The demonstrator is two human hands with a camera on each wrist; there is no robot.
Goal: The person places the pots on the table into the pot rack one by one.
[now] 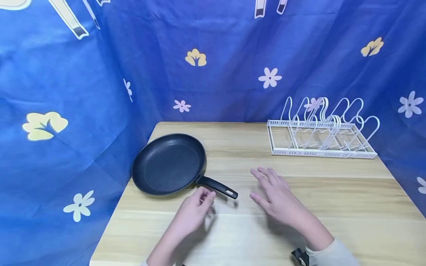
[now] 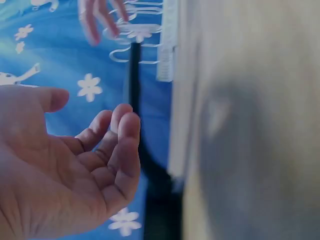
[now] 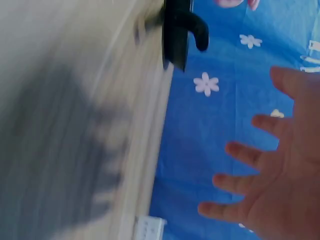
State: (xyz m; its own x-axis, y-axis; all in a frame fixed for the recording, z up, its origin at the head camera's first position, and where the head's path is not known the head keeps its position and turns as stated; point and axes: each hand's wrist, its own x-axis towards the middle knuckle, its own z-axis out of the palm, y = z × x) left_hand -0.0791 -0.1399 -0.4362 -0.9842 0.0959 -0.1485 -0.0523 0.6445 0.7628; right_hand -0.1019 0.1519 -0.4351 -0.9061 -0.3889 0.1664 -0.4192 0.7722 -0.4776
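A black frying pan [image 1: 169, 164] lies on the left side of the wooden table, its handle [image 1: 216, 184] pointing right and towards me. Just in front of that handle is my left hand [image 1: 194, 208], fingers loosely curled. The left wrist view shows a gap between thumb and fingers of this hand [image 2: 65, 170], with nothing held; the fingertips overlap the dark handle [image 2: 134, 80]. To the right of the handle's end, my right hand [image 1: 276, 194] hovers above the table. In the right wrist view its fingers [image 3: 245, 155] are spread and hold nothing.
A white wire rack [image 1: 323, 152] with several upright loops stands at the back right of the table [image 1: 233, 236]. Blue patterned cloth [image 1: 226, 92] hangs along the back and both sides. A small black object [image 1: 300, 256] sits by the right sleeve.
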